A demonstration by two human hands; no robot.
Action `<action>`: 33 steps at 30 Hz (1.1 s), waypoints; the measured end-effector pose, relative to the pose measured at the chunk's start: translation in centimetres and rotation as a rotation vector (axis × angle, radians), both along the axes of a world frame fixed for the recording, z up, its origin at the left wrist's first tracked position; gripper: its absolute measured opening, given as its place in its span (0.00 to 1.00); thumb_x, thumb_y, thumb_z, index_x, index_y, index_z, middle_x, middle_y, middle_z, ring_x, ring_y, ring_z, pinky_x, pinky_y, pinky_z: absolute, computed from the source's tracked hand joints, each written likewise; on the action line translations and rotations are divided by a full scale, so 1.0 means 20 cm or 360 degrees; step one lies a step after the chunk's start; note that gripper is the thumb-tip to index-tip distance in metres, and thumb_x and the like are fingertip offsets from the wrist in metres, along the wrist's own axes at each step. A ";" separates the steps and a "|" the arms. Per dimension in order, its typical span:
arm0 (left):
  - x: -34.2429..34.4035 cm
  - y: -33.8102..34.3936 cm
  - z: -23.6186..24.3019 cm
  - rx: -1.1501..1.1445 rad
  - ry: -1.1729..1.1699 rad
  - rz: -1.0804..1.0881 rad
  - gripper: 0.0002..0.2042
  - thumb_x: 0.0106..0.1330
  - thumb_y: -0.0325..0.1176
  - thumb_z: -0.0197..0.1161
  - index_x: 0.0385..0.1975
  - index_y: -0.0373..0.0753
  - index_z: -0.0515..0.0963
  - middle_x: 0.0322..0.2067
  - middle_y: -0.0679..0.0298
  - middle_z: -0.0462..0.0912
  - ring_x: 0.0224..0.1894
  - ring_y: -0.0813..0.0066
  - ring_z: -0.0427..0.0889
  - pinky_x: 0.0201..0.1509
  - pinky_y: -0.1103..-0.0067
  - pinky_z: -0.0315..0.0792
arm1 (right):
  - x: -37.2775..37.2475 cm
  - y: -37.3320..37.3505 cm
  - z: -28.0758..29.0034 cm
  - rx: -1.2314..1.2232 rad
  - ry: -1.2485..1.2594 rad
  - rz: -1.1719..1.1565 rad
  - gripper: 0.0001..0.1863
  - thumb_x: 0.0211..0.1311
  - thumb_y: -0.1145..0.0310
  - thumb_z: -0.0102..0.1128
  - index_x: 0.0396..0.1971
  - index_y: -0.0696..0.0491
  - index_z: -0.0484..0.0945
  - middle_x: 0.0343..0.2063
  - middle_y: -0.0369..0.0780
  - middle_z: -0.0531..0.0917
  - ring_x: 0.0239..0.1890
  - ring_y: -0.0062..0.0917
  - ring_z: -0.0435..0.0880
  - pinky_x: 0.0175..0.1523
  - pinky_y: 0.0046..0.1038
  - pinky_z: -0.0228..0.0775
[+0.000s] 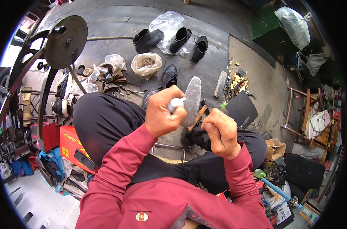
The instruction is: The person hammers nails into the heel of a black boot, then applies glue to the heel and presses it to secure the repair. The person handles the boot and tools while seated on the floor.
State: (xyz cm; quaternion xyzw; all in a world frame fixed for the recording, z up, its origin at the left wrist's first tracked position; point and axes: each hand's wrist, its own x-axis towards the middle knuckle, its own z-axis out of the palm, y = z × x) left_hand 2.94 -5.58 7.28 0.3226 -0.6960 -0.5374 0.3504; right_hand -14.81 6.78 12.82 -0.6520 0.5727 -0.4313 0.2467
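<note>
- The left hand (162,110) is wrapped around a small white bottle (175,104) and holds it snug.
- The right hand (221,133) is curled up, with the thumb close to the fingers. I cannot tell if it pinches something tiny.
- The white bottle is near the middle of the frame, up off the ground. Its thin tip points to the right.
- If there is something runny inside, a soft, slow squeeze seems best, so it does not all gush out. The tip should stay away from skin.
- Just right of the bottle is a grey plate (194,95) shaped like a foot. It is good to know where it is, so no knuckles bump it.
- By the plate's lower right side is a tool with a wooden handle (200,113). The right hand is very near it, so it should move with care.
- The dark trousers (108,124) spread below both hands, so a drip could land on them.
- Right of the right hand is a black sheet (243,109).
- Above the left hand is a black shoe (170,74). Farther up are a white bag (147,70) and three black boots (145,42).
- A big dark wheel (72,40) is at the upper left.
</note>
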 end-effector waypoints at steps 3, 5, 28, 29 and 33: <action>-0.01 0.02 0.01 -0.0120 0.0096 -0.0139 0.05 0.57 0.25 0.64 0.31 0.34 0.76 0.24 0.56 0.77 0.24 0.59 0.77 0.32 0.71 0.72 | 0.00 0.00 0.00 0.0065 -0.0070 -0.0060 0.06 0.74 0.76 0.57 0.34 0.60 0.78 0.26 0.41 0.79 0.25 0.31 0.77 0.33 0.29 0.69; -0.01 0.04 0.01 -0.0097 0.0096 -0.0211 0.05 0.61 0.26 0.67 0.30 0.34 0.77 0.24 0.56 0.77 0.24 0.59 0.77 0.31 0.71 0.71 | 0.00 0.01 -0.01 0.0071 -0.0065 -0.0094 0.03 0.71 0.78 0.60 0.35 0.61 0.79 0.26 0.42 0.79 0.24 0.32 0.78 0.32 0.31 0.70; -0.06 0.08 0.03 -0.0231 0.0087 -0.0335 0.10 0.53 0.25 0.67 0.35 0.36 0.78 0.28 0.55 0.82 0.30 0.52 0.84 0.35 0.69 0.77 | 0.02 0.00 -0.07 0.0119 0.0122 -0.0154 0.03 0.64 0.80 0.65 0.35 0.60 0.80 0.27 0.44 0.78 0.26 0.40 0.79 0.32 0.36 0.70; -0.06 0.08 0.03 -0.0256 0.0085 -0.0327 0.10 0.52 0.25 0.67 0.35 0.36 0.78 0.28 0.55 0.82 0.30 0.51 0.84 0.35 0.68 0.77 | 0.02 0.00 -0.05 0.0093 0.0078 -0.0150 0.02 0.64 0.80 0.64 0.35 0.60 0.80 0.26 0.44 0.78 0.26 0.39 0.79 0.32 0.35 0.70; -0.05 0.05 0.00 -0.0343 -0.0129 -0.0103 0.08 0.53 0.22 0.64 0.33 0.35 0.78 0.27 0.54 0.80 0.29 0.53 0.83 0.35 0.70 0.75 | -0.01 0.01 0.01 0.0005 -0.0097 -0.0175 0.02 0.65 0.81 0.61 0.32 0.61 0.80 0.23 0.43 0.79 0.23 0.35 0.79 0.30 0.32 0.68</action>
